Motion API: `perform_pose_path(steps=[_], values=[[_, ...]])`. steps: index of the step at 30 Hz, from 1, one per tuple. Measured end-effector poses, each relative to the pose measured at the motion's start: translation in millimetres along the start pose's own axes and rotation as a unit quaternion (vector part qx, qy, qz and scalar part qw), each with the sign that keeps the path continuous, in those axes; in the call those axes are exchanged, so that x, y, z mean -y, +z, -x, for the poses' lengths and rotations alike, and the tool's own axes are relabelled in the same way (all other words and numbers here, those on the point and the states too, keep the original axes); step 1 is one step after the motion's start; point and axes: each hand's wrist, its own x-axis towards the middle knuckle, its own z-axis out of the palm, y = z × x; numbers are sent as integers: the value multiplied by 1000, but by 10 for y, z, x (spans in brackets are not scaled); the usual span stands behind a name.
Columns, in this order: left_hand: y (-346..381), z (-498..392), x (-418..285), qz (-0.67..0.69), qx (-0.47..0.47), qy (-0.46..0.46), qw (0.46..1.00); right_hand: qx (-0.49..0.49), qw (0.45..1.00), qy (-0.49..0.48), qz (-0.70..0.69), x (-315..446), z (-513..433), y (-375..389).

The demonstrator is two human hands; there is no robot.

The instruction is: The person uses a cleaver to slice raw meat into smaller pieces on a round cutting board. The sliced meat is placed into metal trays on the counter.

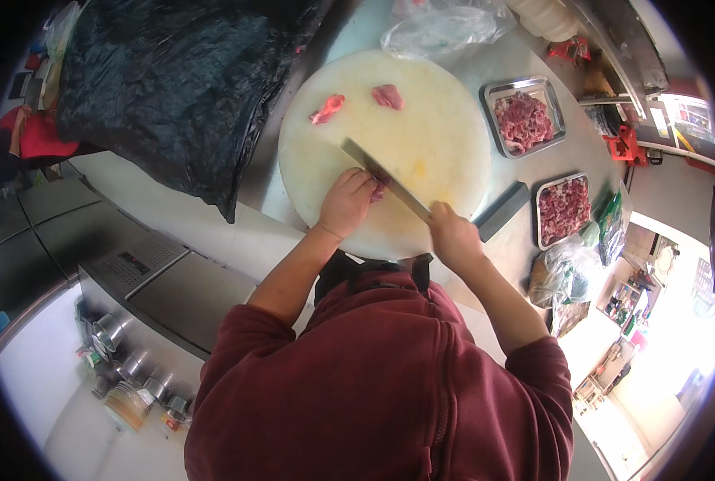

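My right hand (455, 235) grips the handle of a cleaver (393, 184), whose blade slants up and left over a round white cutting board (453, 132). Beside the blade, my left hand (348, 201) has its fingers bent over a piece of raw meat (378, 192), which they partly hide. Farther up the board lie two more pieces: a bright red-and-white one (328, 109) at the left and a darker pink one (388, 97) to its right.
Two metal trays of cut raw meat, one farther off (523, 122) and one nearer (564, 210), stand right of the board. A dark rectangular block (503, 210) lies between. Clear plastic bags (441, 30) touch the far edge. Black plastic sheeting (171, 90) hangs at left.
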Motion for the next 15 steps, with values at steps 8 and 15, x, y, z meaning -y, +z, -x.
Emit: perform_pose_path(steps=[8,15], values=[[-33,-137,-41,48,-19,-66,997,-68,997,20,-20,-205,468,-126],[-166,-64,-57,14,-35,33,999,-35,997,-45,52,-72,478,-230]])
